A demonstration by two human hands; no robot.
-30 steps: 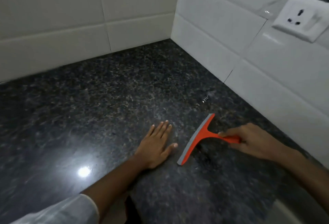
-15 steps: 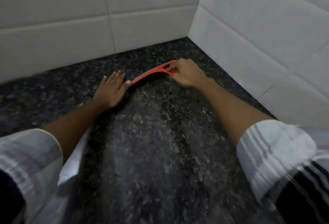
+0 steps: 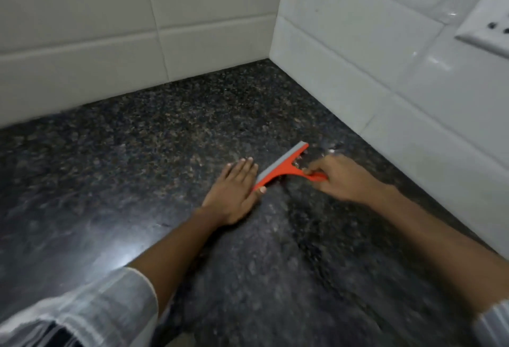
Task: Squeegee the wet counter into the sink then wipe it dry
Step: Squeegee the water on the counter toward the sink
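We are mid-squeegee near the counter's (image 3: 137,181) back right corner, right hand (image 3: 340,178) fingers gripping the orange squeegee (image 3: 281,167), left hand (image 3: 234,195) flat and open beside its blade, the next pull needing steady pressure toward the unseen sink.

The left hand (image 3: 234,195) lies flat, palm down, fingers extended, thumb touching the squeegee (image 3: 283,167) blade's near end, while the right hand (image 3: 338,178) grips its handle, both forearms outstretched.

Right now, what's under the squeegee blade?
The squeegee rests on the dark granite counter, with wet streaks nearby. The contact strip is covered; the left hand thumb hides its near end.
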